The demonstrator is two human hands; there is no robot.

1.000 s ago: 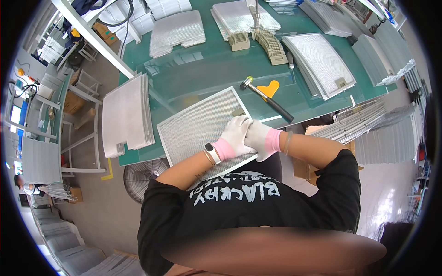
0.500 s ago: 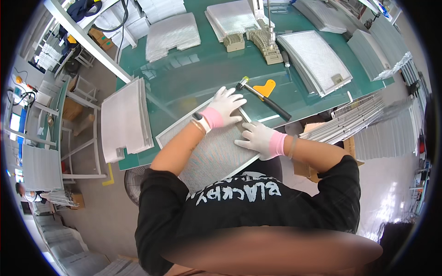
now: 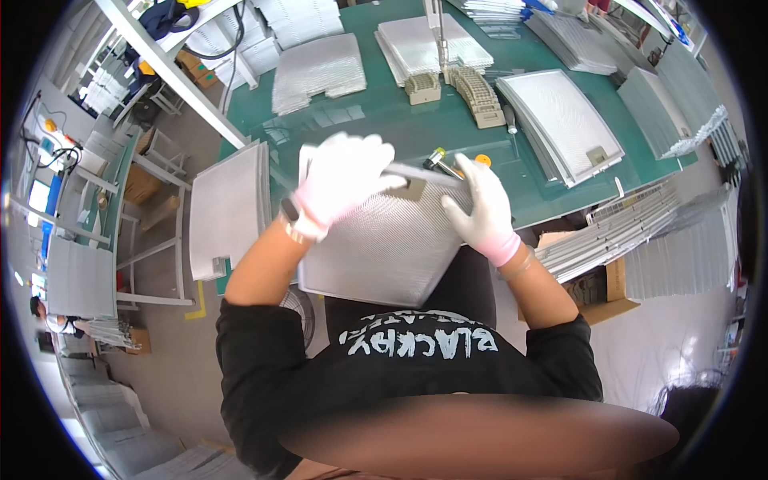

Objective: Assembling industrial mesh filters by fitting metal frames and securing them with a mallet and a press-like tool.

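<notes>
Both my hands wear white gloves with pink cuffs. My left hand [image 3: 346, 184] grips the top edge of a rectangular metal mesh filter panel [image 3: 384, 248], lifted and tilted toward me. My right hand [image 3: 482, 210] holds the panel's upper right edge. The panel hangs over the near edge of the green table [image 3: 384, 120]. A yellow-headed hammer [image 3: 442, 158] lies on the table just behind the panel, partly hidden by it.
A stack of the same panels [image 3: 230, 210] lies at the table's left edge, another stack [image 3: 564, 124] to the right. Mesh sheets [image 3: 318, 70] and beige clips [image 3: 474, 96] sit further back. Framed panels [image 3: 624, 232] are piled low on the right. Metal racks [image 3: 136, 232] stand left.
The panel lay flat on the table a second ago with both hands on its near right corner. Now it is lifted and turned toward me, my left hand having moved to its top edge.
</notes>
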